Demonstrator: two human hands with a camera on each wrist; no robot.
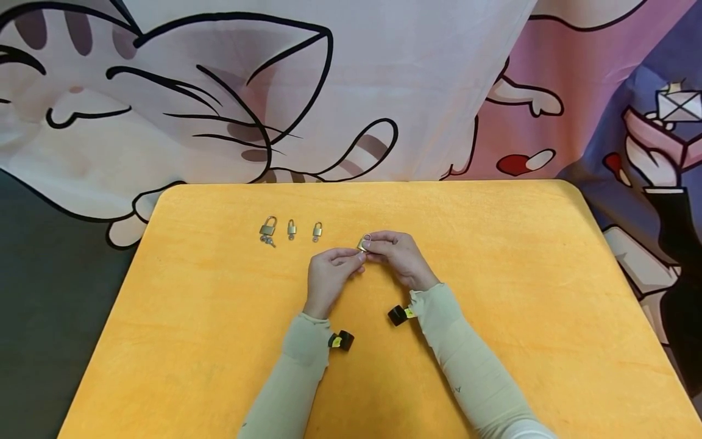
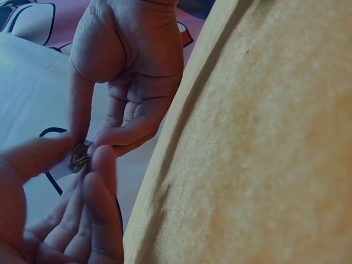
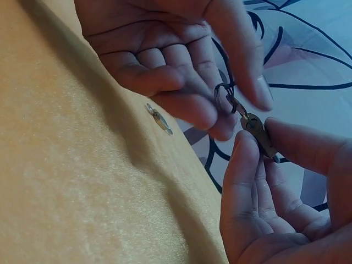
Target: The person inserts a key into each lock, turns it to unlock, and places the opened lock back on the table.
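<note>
My right hand (image 1: 403, 256) pinches a small brass padlock (image 1: 362, 244) by its body between thumb and fingers. In the right wrist view the padlock's (image 3: 258, 135) keyhole end faces my left hand (image 1: 331, 275). A key (image 3: 237, 107) stands at that end, with a split ring (image 3: 223, 99) hanging from it. My left thumb and fingertips pinch around the key. The left wrist view shows the ring (image 2: 81, 160) between the left fingertips; how deep the key sits is hidden.
To the left on the yellow table (image 1: 219, 341) lie a larger padlock (image 1: 267, 230) with keys (image 1: 267, 241) below it, a small padlock (image 1: 292, 228) and another small padlock (image 1: 317, 230). A printed cloth (image 1: 428, 91) hangs behind the table's far edge.
</note>
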